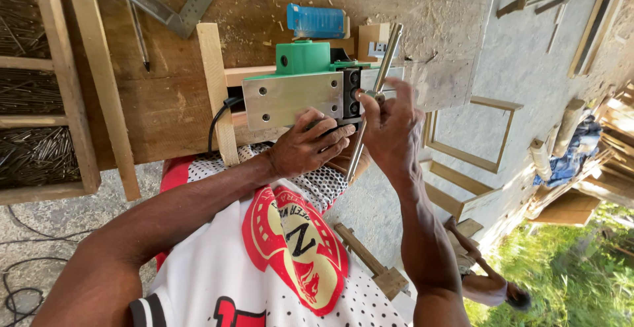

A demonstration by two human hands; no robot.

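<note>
Our left hand (309,147) gripped underside of green electric planer (300,83), planer upturned on desk (165,102). Our right hand (389,126) clenched metal wrench (378,86) at planer's blade end. Blue box (317,20) beyond planer.

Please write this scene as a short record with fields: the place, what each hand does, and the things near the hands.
place: wooden workbench with sawdust, outdoors
left hand: grips the underside of a green power planer lying upturned on the bench
right hand: holds a long metal wrench against the planer's dark middle part
behind planer: blue box, small cardboard box
far left: trays of nails
bench top: metal square, pencil
</note>
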